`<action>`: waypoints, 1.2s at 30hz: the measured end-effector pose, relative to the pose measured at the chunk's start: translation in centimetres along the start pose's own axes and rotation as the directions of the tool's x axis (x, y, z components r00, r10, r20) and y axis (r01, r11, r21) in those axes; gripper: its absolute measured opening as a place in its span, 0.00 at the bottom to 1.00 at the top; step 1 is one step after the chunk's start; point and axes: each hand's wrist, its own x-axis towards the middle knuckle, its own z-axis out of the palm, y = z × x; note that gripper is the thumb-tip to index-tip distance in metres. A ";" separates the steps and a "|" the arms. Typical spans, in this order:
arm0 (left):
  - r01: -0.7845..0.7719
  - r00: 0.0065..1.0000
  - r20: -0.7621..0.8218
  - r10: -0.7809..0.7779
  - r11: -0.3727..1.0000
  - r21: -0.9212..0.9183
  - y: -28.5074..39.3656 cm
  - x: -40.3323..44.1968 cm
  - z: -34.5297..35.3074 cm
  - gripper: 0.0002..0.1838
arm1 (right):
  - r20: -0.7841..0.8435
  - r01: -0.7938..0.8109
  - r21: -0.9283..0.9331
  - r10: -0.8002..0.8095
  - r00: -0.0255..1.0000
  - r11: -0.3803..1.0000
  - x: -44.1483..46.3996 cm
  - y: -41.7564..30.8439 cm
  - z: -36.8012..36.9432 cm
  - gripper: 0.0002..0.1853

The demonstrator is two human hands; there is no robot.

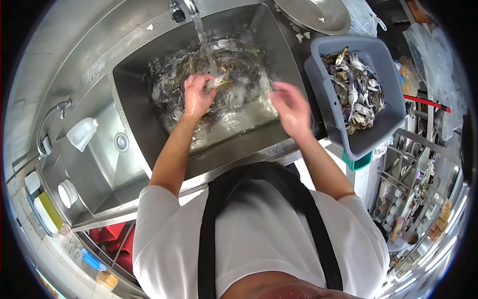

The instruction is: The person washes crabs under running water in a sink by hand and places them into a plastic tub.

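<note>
My left hand is closed on a small crab, whose pale underside shows beside the fingertips. It is over the water in the large steel sink, just below the running stream. Many more crabs lie in the churning water, partly hidden by splashes. My right hand is at the sink's right side, slightly blurred, its thumb and fingers apart with nothing visible between them. To its right stands a grey plastic tub with a heap of crabs inside.
A faucet juts over the sink's back edge. A metal bowl and a white plastic bag are at the back right. In the left basin are a white jug and stacked plates. A person is far right.
</note>
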 end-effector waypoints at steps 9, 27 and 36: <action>-0.266 0.956 -0.095 0.276 0.958 0.110 6.7 2.2 -5.1 0.27 | 0.524 -0.575 0.357 0.351 0.776 0.736 5.8 -1.8 6.7 0.18; -0.294 0.665 0.700 -0.262 0.770 0.567 -15.1 -2.0 13.2 0.16 | -0.382 -0.070 -0.773 -0.375 0.844 0.631 -2.1 -4.8 -14.2 0.22; 0.251 0.636 0.599 -0.486 0.865 0.434 -15.8 -3.6 11.6 0.17 | -0.181 0.260 -0.790 -0.617 0.766 0.555 -2.7 -4.8 -9.9 0.11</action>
